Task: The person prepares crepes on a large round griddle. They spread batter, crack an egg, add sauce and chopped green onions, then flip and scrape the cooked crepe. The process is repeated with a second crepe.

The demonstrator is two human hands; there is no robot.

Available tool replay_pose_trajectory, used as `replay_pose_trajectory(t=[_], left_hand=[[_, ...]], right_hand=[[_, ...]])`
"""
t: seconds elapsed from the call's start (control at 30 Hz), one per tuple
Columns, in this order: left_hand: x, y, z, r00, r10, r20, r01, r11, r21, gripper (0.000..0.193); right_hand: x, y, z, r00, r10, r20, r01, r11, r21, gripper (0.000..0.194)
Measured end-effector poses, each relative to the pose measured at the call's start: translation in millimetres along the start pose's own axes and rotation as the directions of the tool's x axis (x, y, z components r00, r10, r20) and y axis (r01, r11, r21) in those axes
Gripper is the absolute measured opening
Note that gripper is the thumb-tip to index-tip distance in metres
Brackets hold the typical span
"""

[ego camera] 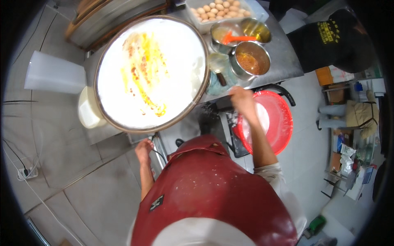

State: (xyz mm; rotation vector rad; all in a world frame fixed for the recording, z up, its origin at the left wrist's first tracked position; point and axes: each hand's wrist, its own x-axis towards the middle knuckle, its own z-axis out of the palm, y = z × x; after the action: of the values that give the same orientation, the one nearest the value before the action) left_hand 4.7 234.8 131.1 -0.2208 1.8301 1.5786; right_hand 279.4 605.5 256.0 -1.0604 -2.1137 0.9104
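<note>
Before me a large round griddle point(184, 70) looks glaring white from overexposure. Streaks of yellow egg point(147, 49) and red-brown sauce point(135, 75) run across its middle. My left hand point(144, 150) is low at the griddle's near side, fingers curled, by the counter's front. Blurred, my right hand point(242, 99) hangs at the counter edge, beside a teal cloth point(215, 84) with a dark handle point(221, 79) on it. Below that forearm stands a red basin point(281, 120) holding a white powdery or doughy mass point(262, 117). What either hand holds, if anything, is not discernible.
Behind the cloth stand metal pots, one with reddish sauce point(247, 63), one with yellowish liquid point(260, 30). An orange utensil point(238, 38) lies across two pots. A bin of eggs point(220, 10) is farther back. A person in black point(326, 43) stands right; another point(357, 115) is beyond.
</note>
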Motion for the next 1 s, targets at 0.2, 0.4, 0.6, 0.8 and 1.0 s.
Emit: replay_pose_trajectory(t=[0.2, 0.4, 0.6, 0.8, 1.0], left_hand=[[9.9, 51.0, 27.5, 0.968, 0.196, -0.159, -0.226, 0.954, -0.196, 0.026], [31.8, 68.7, 35.1, 0.976, 0.008, -0.218, -0.018, 0.999, -0.046, 0.034], [32.5, 91.3, 19.2, 0.998, -0.054, 0.032, 0.059, 0.982, -0.18, 0.029], [51.9, 100.2, -0.3, 0.93, 0.126, 0.344, 0.166, 0.693, -0.702, 0.048], [82.3, 64.8, 15.7, 0.937, 0.214, 0.277, 0.113, 0.564, -0.818, 0.041]], right_hand=[[65.4, 56.7, -88.5, 0.978, 0.205, -0.024, -0.166, 0.712, -0.682, 0.026], [68.0, 27.2, -52.6, 0.93, -0.303, -0.209, 0.099, 0.752, -0.652, 0.027], [-17.6, 12.8, 75.8, 0.685, 0.333, 0.648, -0.476, 0.878, 0.053, 0.037], [-30.7, 17.3, 174.5, 0.718, 0.531, 0.45, -0.486, -0.079, 0.87, 0.044], [13.4, 14.8, 173.6, 0.838, 0.44, 0.324, -0.4, 0.089, 0.912, 0.036]])
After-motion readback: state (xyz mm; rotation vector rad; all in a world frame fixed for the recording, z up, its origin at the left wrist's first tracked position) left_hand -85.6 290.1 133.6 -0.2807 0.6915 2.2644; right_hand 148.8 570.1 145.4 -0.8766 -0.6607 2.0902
